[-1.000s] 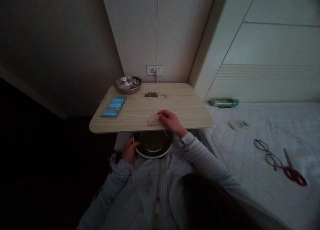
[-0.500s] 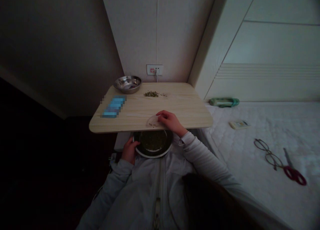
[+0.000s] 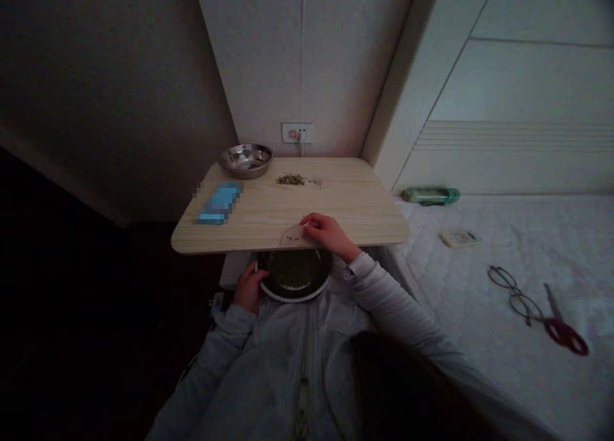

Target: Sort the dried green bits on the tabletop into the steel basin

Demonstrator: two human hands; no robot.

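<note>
In my lap sits a round dish [image 3: 293,295] with a white rim and a dark inside; a dark greenish layer covers its bottom. My left hand [image 3: 248,289] grips its left rim, with the thumb over the edge. Above it, at the front edge of the wooden table, lies a small clear round plate [image 3: 289,238] with several dark bits. Over its right side is my right hand [image 3: 326,231], thumb and fingers pinched together; what they hold, if anything, is too small to tell. Farther back on the tabletop rests a small heap of green and brown bits [image 3: 291,180].
On the table [image 3: 355,204] are a steel bowl [image 3: 245,161] at the back left and a blurred-out phone [image 3: 219,203]. To the right, the bed [image 3: 432,275] holds a green bottle [image 3: 430,196], a remote [image 3: 459,238], glasses [image 3: 515,294] and red-handled scissors [image 3: 566,335].
The fingers of my right hand have shifted slightly at the clear plate, and the bits on it lie a little differently. My left hand keeps its grip on the dish.
</note>
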